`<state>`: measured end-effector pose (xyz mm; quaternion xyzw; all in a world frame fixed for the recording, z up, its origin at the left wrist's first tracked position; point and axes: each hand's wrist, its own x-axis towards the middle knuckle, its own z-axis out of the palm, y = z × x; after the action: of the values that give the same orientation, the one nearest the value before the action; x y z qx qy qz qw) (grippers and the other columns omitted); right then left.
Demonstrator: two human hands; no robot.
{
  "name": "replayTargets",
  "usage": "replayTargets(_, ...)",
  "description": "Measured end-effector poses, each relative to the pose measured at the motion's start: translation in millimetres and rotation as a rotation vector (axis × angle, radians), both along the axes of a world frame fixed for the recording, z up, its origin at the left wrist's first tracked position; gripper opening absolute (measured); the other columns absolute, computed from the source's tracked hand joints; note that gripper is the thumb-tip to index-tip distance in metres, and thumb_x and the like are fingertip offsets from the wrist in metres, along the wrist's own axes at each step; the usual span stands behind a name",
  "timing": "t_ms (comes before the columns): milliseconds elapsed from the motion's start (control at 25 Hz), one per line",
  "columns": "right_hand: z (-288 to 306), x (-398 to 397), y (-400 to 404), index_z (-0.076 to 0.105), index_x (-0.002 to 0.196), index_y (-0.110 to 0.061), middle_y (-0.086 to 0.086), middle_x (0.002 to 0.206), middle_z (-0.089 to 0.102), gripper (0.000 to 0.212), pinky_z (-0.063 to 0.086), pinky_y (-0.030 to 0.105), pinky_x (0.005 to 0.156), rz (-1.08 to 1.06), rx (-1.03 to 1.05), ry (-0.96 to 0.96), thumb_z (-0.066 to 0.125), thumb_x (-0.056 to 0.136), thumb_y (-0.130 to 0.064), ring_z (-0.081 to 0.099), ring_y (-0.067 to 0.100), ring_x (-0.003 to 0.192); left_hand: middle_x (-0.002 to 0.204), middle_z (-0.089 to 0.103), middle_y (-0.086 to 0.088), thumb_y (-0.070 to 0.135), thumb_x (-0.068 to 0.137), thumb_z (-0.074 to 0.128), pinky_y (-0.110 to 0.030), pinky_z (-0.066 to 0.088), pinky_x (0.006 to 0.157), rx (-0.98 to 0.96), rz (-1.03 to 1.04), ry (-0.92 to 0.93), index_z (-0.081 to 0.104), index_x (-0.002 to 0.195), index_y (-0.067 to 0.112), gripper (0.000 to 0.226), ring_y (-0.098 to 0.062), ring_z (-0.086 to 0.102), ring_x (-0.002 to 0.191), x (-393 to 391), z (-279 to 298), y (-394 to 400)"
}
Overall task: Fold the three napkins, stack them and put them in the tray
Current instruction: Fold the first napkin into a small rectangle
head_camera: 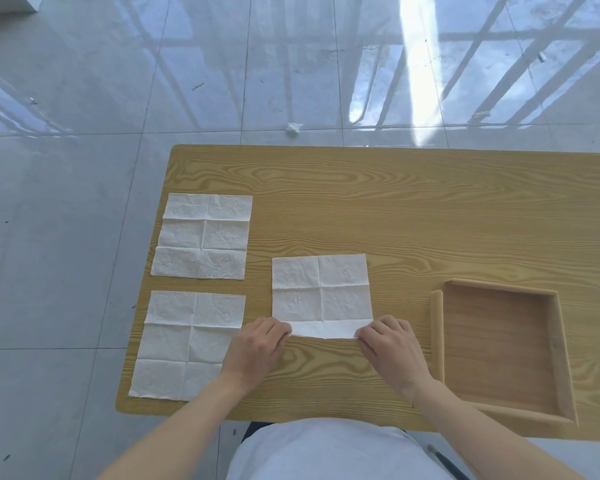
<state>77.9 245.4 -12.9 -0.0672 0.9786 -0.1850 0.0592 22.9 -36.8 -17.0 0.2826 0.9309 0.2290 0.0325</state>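
A long wooden table (413,209) with wavy brown grain stands on a shiny grey tile floor (84,168). Three white paper napkins lie on it.

The middle white paper napkin (321,292) lies flat in front of the person. Its near edge is turned up and over in a thin strip. The left hand (257,348) pinches the left end of that strip with curled fingers. The right hand (394,349) pinches the right end the same way. Both hands rest low on the table, one on each side of the napkin.

The far left white paper napkin (201,237) lies open and flat near the left edge of the table, with fold lines across it. The near left white paper napkin (187,344) lies open just below it, close to the near edge. The left wrist covers a small part of its right side.

A shallow wooden tray (548,355) with raised sides sits on the right side of the table, near the right hand but not touching it. No napkin is in it.

A small crumpled white paper ball (293,127) lies on the floor past the far edge of the table.
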Motion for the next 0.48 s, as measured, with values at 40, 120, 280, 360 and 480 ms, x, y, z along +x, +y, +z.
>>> replayTargets(40,2,2,-1,0.069,0.082,-0.026,-0.013,0.078,0.068,0.007,0.048,0.033,0.072,-0.004,-0.021,-0.016,0.074,0.085,-0.023,0.062,0.018,0.081,0.085,0.066,0.007,0.019,0.093,0.058,-0.020,0.043,0.057,0.000,-0.005,-0.014,0.063,0.095,0.020,0.005,-0.012,0.060,0.075,1,-2,-3)
replayTargets(120,4,2,-2,0.070,0.084,-0.027,-0.014,0.080,0.069,0.008,0.047,0.032,0.072,-0.015,-0.049,-0.049,0.075,0.084,-0.022,0.063,0.016,0.082,0.088,0.067,0.007,0.013,0.086,0.068,-0.020,0.046,0.060,0.006,0.010,-0.068,0.063,0.099,0.021,0.017,-0.011,0.061,0.079,5,-4,-6)
replayTargets(280,7,-11,-2,0.071,0.089,-0.026,-0.015,0.085,0.071,0.006,0.044,0.031,0.074,-0.081,-0.086,-0.095,0.072,0.087,-0.021,0.061,0.016,0.085,0.089,0.067,0.009,0.008,0.080,0.073,-0.019,0.048,0.057,-0.004,0.135,-0.155,0.067,0.097,0.021,0.022,-0.009,0.061,0.080,3,-2,-5)
replayTargets(360,8,-24,-3,0.072,0.092,-0.025,-0.014,0.087,0.071,0.005,0.043,0.033,0.077,-0.129,-0.110,-0.105,0.069,0.089,-0.022,0.060,0.016,0.089,0.091,0.069,0.007,0.008,0.081,0.072,-0.023,0.053,0.059,0.020,0.200,-0.161,0.069,0.097,0.019,0.019,-0.010,0.063,0.081,-6,1,-2)
replayTargets(480,8,-44,-1,0.071,0.096,-0.025,-0.014,0.091,0.070,0.009,0.039,0.032,0.081,-0.167,-0.112,-0.138,0.063,0.093,-0.024,0.056,0.015,0.093,0.094,0.069,0.008,0.011,0.086,0.068,-0.027,0.055,0.066,0.056,0.310,-0.216,0.070,0.101,0.019,0.017,-0.009,0.063,0.086,-24,7,7)
